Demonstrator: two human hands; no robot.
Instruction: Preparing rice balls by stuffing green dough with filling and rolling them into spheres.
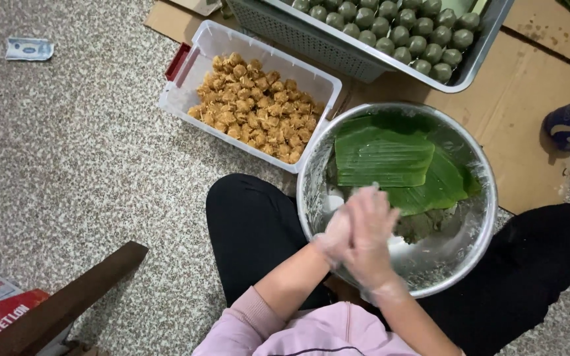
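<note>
green-grey dough in the steel bowl looks soft and sticky, best scooped from underneath, while the gloved left hand and right hand press together, their grip's contents hidden.

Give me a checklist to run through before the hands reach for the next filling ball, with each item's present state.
1. Both hands gloved: ok. The left hand and right hand show thin clear gloves.
2. Hands free to pick: not ok. They are pressed together over the metal bowl; what lies between them is hidden.
3. Filling balls in reach: ok. The white tub beside the bowl holds a heap of brown balls.
4. Dough left in the bowl: ok. A grey-green lump shows under the banana leaf.
5. Room in the tray of finished green balls: cannot tell, it runs out of view.
</note>
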